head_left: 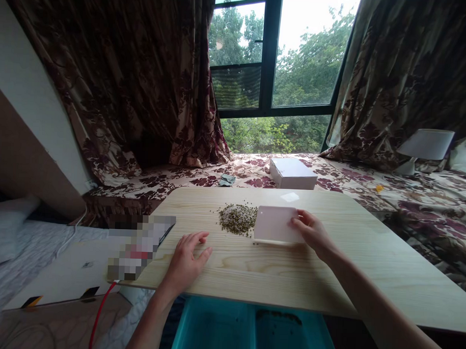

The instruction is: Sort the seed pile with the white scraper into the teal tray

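Note:
A pile of small green beans mixed with white grains (pixel 237 218) lies on the light wooden table (pixel 253 264). My right hand (pixel 314 233) pinches the right edge of a thin white plastic board (pixel 275 224), thumb on its near face. The board stands tilted at the pile's right side, with its lower edge at the tabletop. My left hand (pixel 187 262) rests at the table's near left, fingers loosely apart and holding nothing. Below the front edge is a teal bin (pixel 251 328) with two compartments; dark bits lie in the right one.
A blurred-out device (pixel 138 250) sits on the table's left side, with a red cable (pixel 100 312) hanging down. A small white piece (pixel 289 197) lies at the far edge. Beyond stand a white box (pixel 294 171) and a lamp (pixel 427 145) on patterned cloth.

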Tool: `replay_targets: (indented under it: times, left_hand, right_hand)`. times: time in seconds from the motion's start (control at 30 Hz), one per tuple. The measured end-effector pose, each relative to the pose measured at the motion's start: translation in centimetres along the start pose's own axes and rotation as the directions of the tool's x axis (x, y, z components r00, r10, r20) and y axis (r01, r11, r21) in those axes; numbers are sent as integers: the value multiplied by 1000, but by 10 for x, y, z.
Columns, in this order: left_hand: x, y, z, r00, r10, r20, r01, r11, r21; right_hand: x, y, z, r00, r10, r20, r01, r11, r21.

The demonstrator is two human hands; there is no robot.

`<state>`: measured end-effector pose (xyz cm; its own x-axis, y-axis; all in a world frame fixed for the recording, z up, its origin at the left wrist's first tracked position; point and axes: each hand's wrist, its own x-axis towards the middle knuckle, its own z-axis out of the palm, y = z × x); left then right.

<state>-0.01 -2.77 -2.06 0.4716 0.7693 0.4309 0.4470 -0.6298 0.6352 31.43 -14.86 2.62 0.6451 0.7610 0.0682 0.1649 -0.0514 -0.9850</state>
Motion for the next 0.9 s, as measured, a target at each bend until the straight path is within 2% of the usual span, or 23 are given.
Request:
replay_targets:
  times: [0.3, 0.43, 0.63, 0.9]
  left_hand:
    - [0, 1, 0, 1000, 18, -16, -18, 1000, 16]
    - [0, 1, 0, 1000, 13, -16, -12, 1000, 18]
    - [0, 2, 0, 1000, 15, -23, -14, 1000, 20]
    - [0, 1, 0, 999, 14, -30, -13, 999, 33]
  right_hand:
    - [2, 2, 14, 994, -2, 108, -1, 1000, 27]
    - [4, 2, 13, 980, 48, 193, -53, 998, 22]
    - [-3, -7, 1, 934, 111, 340, -98, 994, -55]
    - [-39, -32, -23, 837, 232, 496, -144, 967, -209]
